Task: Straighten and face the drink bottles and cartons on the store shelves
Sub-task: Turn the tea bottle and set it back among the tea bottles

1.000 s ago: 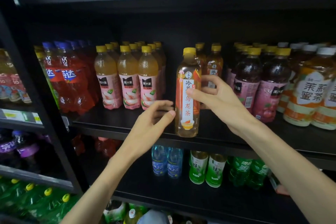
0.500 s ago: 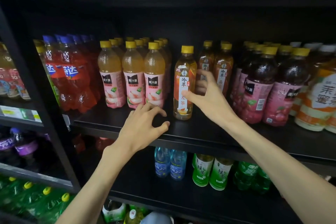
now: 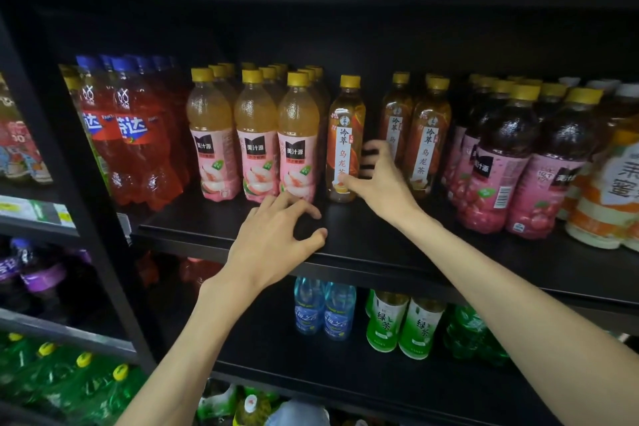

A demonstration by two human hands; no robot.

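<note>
An oolong tea bottle [image 3: 345, 135] with a yellow cap and a white vertical label stands upright on the black shelf [image 3: 363, 245], just right of the peach juice bottles [image 3: 257, 145]. My right hand [image 3: 377, 176] curls round its lower right side, thumb on the label's bottom. Two more oolong tea bottles [image 3: 427, 138] stand behind my right hand. My left hand [image 3: 276, 242] rests on the shelf's front with fingers loosely bent, holding nothing, its fingertips near the foot of the nearest peach juice bottle.
Red soda bottles [image 3: 128, 135] stand at the shelf's left, dark plum juice bottles [image 3: 501, 162] and honey tea bottles [image 3: 619, 176] at the right. Below stand blue water bottles [image 3: 325, 311] and green tea bottles [image 3: 404, 325]. A black upright post [image 3: 86, 201] divides the left bay.
My right hand has carried the oolong tea bottle back from the shelf's front edge and set it beside the peach juice. My left hand has come off the bottle onto the shelf.
</note>
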